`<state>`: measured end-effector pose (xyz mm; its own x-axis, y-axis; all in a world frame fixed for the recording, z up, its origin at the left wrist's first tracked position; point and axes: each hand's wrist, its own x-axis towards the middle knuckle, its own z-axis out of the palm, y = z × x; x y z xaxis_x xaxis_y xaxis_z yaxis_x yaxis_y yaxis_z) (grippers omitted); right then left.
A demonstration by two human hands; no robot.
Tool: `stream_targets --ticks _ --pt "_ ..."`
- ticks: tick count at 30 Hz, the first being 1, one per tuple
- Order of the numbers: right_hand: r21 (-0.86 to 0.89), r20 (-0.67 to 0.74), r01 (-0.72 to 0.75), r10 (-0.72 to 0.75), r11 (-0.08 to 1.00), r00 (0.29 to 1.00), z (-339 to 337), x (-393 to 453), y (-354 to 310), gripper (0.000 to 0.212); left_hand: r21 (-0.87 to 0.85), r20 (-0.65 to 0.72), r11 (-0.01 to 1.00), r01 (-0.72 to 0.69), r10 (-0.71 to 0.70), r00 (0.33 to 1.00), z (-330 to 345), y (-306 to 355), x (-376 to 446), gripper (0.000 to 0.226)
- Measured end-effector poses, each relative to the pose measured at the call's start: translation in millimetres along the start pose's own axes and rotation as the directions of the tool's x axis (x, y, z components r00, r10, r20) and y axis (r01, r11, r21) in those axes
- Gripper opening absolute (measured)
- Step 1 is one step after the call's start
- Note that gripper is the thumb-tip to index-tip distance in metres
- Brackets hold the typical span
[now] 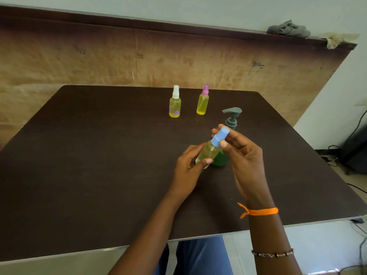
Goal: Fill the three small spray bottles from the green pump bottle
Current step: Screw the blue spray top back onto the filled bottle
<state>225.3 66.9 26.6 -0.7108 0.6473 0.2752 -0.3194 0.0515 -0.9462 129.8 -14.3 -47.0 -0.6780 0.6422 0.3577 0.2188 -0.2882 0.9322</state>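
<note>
Above a dark table, the left hand grips a tilted yellow-filled spray bottle while the right hand pinches its blue cap, the green pump bottle just behind them.

A dark brown table fills most of the view, and behind its far edge stands a worn brown board leaning against a pale wall. On the board's top edge, toward the right end, sits a crumpled grey cloth, with a scrap of beige tape or plastic just beyond it at the corner. To the right of the table, black cables run down to the floor beside a dark object too cropped to identify
</note>
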Motion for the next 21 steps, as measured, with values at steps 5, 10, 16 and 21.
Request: stream_targets --ticks 5,10,16,21 --pt "-0.138 -0.141 0.020 -0.040 0.990 0.989 6.3 2.4 2.7 0.030 0.062 0.013 0.998 -0.021 0.021 1.000 1.6 -0.6 -0.5 0.035" --pt "-0.047 0.016 0.001 -0.001 0.999 1.000 0.6 0.0 1.7 0.032 0.035 0.005 0.999 0.006 -0.006 1.000 1.2 0.0 -0.2 0.038" --pt "-0.128 -0.002 0.045 -0.046 0.991 0.999 2.3 2.6 0.4 0.029 0.016 0.018 1.000 0.005 -0.006 1.000 1.4 2.8 -1.6 0.040" --pt "-0.158 0.171 0.077 -0.049 0.984 0.984 2.6 1.9 -4.8 0.038 -0.024 0.028 0.999 0.021 -0.021 0.999 1.8 5.5 -2.2 0.038"
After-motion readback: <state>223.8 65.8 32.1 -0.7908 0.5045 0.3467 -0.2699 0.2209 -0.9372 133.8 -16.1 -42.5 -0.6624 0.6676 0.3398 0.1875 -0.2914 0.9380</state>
